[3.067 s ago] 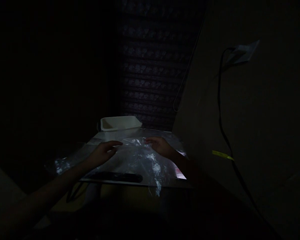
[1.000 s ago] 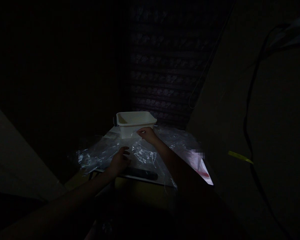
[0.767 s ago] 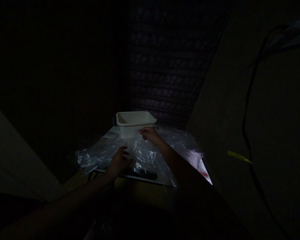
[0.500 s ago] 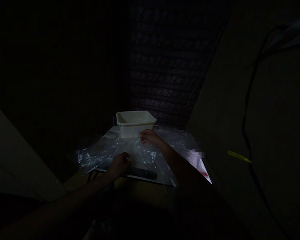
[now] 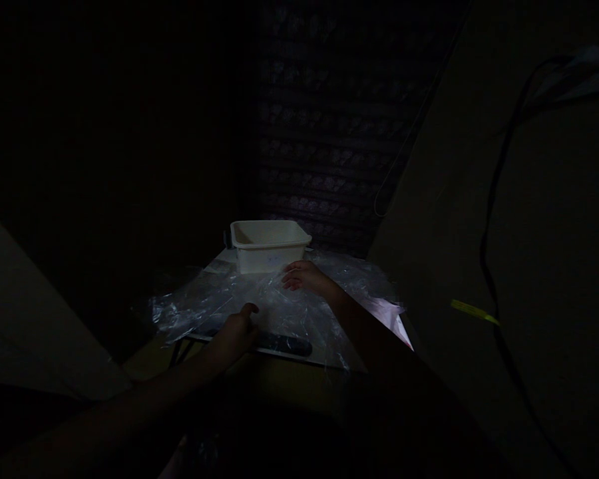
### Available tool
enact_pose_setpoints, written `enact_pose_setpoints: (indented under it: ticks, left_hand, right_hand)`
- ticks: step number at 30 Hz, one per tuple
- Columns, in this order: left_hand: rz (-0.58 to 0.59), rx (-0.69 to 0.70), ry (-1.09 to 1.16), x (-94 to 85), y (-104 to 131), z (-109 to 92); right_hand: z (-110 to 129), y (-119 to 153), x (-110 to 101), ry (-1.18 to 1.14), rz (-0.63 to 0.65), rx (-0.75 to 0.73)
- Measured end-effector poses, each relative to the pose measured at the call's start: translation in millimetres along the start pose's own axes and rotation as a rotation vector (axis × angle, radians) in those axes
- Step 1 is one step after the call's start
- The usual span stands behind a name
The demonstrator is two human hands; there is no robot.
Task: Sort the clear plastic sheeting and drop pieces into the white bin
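A clear plastic sheet [image 5: 289, 313], crinkled and shiny, spreads over a small table. My right hand [image 5: 307, 277] is over it, just in front of a white plastic tub [image 5: 272, 258], its fingers bent and closed on a bunched fold of the sheet. Nearer the front edge is my left hand [image 5: 234, 336], one digit raised and apart from the curled others, with nothing visible between them. Beside it a dark, long rounded object [image 5: 284, 344] lies along the table's edge; its kind is too dim to make out.
The scene is very dark. A patterned curtain [image 5: 319, 153] hangs behind the table. On the right wall [image 5: 439, 253] runs a black cable [image 5: 489, 266] with a yellow tag [image 5: 472, 310]. A pale panel [image 5: 34, 319] slants at left, and pinkish material [image 5: 387, 313] lies at the table's right.
My left hand has loosened, its raised digit now apart from the other fingers. My right hand has shifted slightly right. The view has moved a little.
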State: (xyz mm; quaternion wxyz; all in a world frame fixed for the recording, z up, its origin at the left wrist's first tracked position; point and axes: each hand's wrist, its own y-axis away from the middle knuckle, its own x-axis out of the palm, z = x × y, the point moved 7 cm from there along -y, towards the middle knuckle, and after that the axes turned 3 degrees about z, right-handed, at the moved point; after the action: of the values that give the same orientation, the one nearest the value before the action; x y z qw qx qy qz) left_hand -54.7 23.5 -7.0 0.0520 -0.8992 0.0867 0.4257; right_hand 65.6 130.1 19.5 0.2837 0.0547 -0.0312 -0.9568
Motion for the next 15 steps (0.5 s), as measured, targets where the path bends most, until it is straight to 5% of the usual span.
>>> enact_pose_setpoints:
  ticks: [15]
  left_hand:
    - [-0.017,0.036,-0.049,-0.4,3.2,3.6]
  right_hand:
    - [-11.4,-27.4,19.9,0.471,0.069,-0.082]
